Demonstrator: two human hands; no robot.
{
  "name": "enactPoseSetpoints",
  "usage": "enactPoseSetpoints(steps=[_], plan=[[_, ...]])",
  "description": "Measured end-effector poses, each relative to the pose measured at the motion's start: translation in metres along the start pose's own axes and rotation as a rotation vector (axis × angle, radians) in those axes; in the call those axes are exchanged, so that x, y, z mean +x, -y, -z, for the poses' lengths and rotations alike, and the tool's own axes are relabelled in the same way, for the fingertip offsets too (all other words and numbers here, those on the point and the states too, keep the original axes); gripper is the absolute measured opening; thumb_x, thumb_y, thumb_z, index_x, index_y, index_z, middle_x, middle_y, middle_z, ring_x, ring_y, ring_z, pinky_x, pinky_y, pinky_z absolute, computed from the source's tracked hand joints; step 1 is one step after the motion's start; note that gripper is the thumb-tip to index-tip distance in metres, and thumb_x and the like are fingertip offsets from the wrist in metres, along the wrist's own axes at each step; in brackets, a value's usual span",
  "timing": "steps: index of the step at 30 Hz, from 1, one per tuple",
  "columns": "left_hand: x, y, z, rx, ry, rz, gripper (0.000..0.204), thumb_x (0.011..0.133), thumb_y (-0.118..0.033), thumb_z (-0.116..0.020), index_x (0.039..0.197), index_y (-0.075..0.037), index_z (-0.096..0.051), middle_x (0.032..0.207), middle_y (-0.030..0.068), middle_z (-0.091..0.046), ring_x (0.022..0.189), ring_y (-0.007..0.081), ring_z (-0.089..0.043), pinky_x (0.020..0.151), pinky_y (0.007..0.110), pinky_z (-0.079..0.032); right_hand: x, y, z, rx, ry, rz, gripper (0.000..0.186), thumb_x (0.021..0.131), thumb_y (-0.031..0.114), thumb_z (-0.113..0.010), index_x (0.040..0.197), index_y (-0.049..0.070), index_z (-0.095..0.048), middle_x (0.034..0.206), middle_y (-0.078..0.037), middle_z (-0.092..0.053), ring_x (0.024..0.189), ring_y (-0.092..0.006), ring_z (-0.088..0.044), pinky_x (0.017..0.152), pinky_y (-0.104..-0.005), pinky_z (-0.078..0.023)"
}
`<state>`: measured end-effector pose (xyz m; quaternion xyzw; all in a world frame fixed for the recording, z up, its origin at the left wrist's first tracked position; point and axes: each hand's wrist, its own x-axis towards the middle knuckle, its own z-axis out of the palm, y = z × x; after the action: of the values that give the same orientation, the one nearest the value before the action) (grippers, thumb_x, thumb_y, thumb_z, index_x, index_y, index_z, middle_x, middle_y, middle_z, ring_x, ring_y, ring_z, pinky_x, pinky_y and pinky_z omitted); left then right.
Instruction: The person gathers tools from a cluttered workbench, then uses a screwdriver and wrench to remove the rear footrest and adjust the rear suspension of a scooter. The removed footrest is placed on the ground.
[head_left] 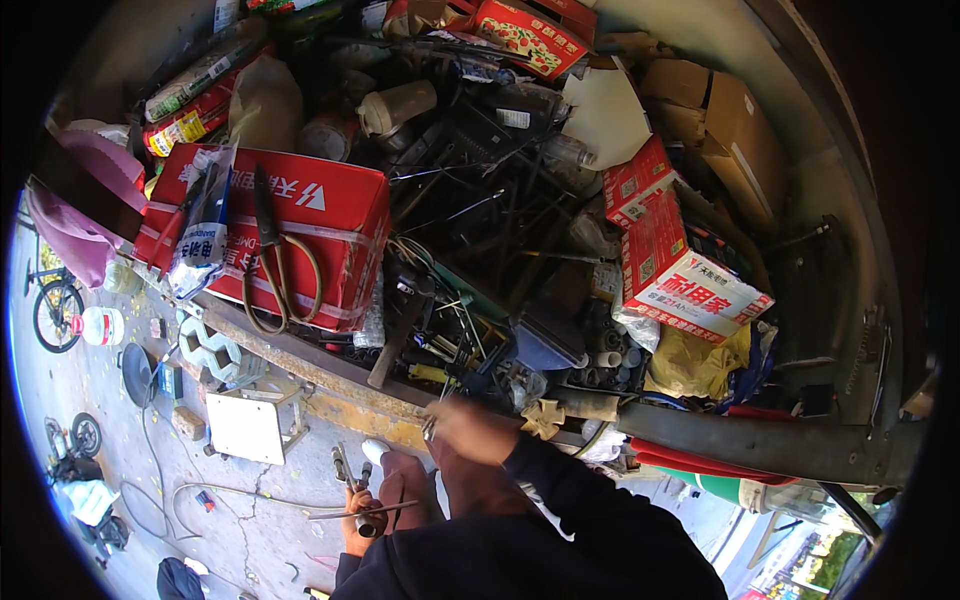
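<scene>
We are standing at the bin [780, 442], facing its clutter over the front edge [310, 378]. With our left hand [358, 522], low and outside the bin, we are gripping several metal pieces, fingers closed around them: a thin rod [400, 505] is lying crosswise, a tube [371, 525] is showing its round end, and a pronged piece [345, 465] is sticking out beyond the fingers. Our right hand [468, 430] is hovering at the edge, near the small tools [470, 330]; it is showing blurred, so we cannot tell how far open it is or whether it is holding anything. A brown handle [384, 366] is lying to its left. In the bin, a red box [350, 215] is sitting at the left with a looped cable [320, 285] on top; a red-and-white box [695, 285] is sitting at the right, above a yellow bag [705, 360]. Outside, a white stool [240, 428] is standing on the floor [215, 520].
</scene>
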<state>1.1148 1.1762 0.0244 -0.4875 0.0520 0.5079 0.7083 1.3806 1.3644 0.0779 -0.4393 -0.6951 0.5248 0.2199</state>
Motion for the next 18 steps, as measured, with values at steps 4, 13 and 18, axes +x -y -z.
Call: enactPoseSetpoints(steps=[4,13,18], plan=[[0.0,0.004,-0.005,-0.086,-0.232,-0.322,0.03,0.096,-0.036,-0.043,0.088,-0.007,-0.046,0.057,-0.0051,-0.038,0.053,0.0083,-0.036,0.055,0.023,-0.033,0.003,-0.04,0.103,-0.218,-0.445,-0.286,0.024,0.09,0.016,-0.054,0.107,-0.001,-0.056,0.092,-0.016,-0.065,0.08,-0.0227,-0.066,0.069,-0.032,-0.051],[0.001,0.007,-0.002,0.008,-0.063,-0.291,0.029,0.096,-0.032,-0.043,0.083,-0.006,-0.043,0.056,-0.0044,-0.036,0.047,0.0067,-0.035,0.052,0.022,-0.033,0.035,-0.114,0.198,0.535,-0.956,-0.451,0.039,0.09,0.018,-0.056,0.121,-0.002,-0.044,0.112,-0.015,-0.055,0.091,-0.0234,-0.062,0.074,-0.0365,-0.054],[-0.002,0.009,-0.003,0.039,-0.042,-0.26,0.028,0.096,-0.03,-0.044,0.083,-0.006,-0.044,0.055,-0.0046,-0.038,0.046,0.0059,-0.037,0.051,0.021,-0.033,0.079,-0.144,0.22,0.382,-1.058,-0.398,0.035,0.09,0.022,-0.056,0.1,-0.011,-0.056,0.092,-0.016,-0.062,0.081,-0.0206,-0.065,0.065,-0.0299,-0.056]])
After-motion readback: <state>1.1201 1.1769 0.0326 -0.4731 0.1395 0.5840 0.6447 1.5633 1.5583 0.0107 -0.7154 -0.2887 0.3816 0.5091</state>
